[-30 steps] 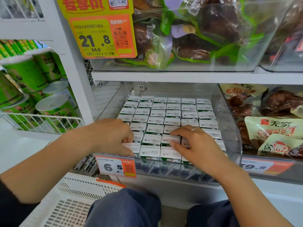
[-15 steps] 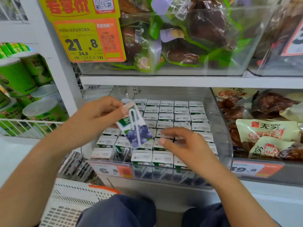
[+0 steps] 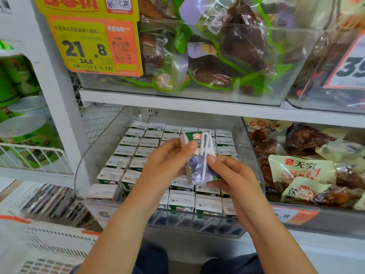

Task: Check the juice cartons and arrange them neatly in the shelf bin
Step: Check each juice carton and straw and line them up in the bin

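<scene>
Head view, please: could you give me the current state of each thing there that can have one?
Held juice carton: lifted above the bin, tilted, straw side facing the camera.
Left hand: gripping the carton's left side.
Right hand: pinching the carton's lower right.
Cartons in the bin: upright in rows, with a gap near the front left.
Clear shelf bin: nearly full.

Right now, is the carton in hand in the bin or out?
Out. The carton is held above the rows in the clear bin, gripped by the left hand and the right hand, straw side facing the camera.
</scene>
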